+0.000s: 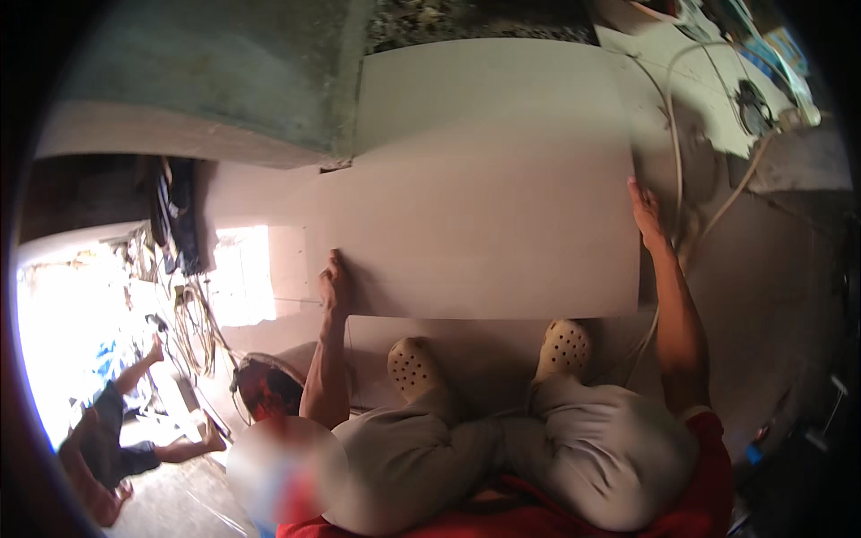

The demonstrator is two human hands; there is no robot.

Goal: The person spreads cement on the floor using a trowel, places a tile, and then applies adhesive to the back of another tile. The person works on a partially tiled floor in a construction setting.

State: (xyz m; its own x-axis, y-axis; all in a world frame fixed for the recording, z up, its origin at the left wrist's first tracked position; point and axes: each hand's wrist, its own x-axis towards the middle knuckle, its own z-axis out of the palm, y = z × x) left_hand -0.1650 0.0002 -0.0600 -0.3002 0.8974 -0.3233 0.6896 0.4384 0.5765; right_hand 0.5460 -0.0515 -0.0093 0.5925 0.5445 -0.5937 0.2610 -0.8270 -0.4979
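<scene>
Pale panel (493,188) lies before the squatting person, its near edge just beyond two holed clogs (413,366) at five and seven o'clock from its middle. The hands are well apart: the left hand (334,287) is at its left edge, toward eight o'clock, and the right hand (647,217) at its right edge, past three, fingers extended along it. How tightly either closes on it, I cannot tell. Hands on opposite sides probably keep the wide sheet steady and square, and the spread knees seem to leave the arms room. Around it is a pale floor (287,199); a grey-green block (215,81) stands at ten o'clock, dark rubble (484,22) at twelve, and a thin hose (677,170) runs near three. At eight are a sunlit patch (242,278), coiled cable (208,345) and another person (108,439).
</scene>
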